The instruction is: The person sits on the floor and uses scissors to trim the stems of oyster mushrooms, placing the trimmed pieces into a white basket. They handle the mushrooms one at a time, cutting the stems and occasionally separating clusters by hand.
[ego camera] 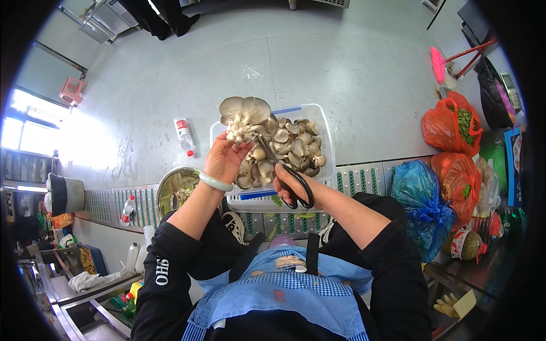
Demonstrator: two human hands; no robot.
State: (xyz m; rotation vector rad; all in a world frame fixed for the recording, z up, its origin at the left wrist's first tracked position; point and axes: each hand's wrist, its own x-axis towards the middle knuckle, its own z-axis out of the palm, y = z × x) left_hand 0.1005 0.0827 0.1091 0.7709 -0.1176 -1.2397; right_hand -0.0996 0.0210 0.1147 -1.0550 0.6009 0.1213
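Observation:
My left hand (226, 157) grips a cluster of oyster mushrooms (245, 113) by its pale base, with the broad caps fanned away from me. In my right hand (290, 181) is a pair of scissors (303, 183) with black handles. Its blades reach the stems at the cluster's base; whether they are parted there is hard to see. Under both hands stands a clear plastic tub (328, 140) with blue clips, holding many loose oyster mushrooms (298, 145). A steel bowl (164, 187) with pale trimmings in it sits left of the tub, partly behind my left forearm.
A plastic bottle (183, 135) lies on the floor at left, another (127, 210) on the drain grating (102, 209). Red bags (443, 123) and a blue bag (420, 196) crowd the right. A person's legs (166, 19) show at the top. A pink stool (73, 91) stands far left.

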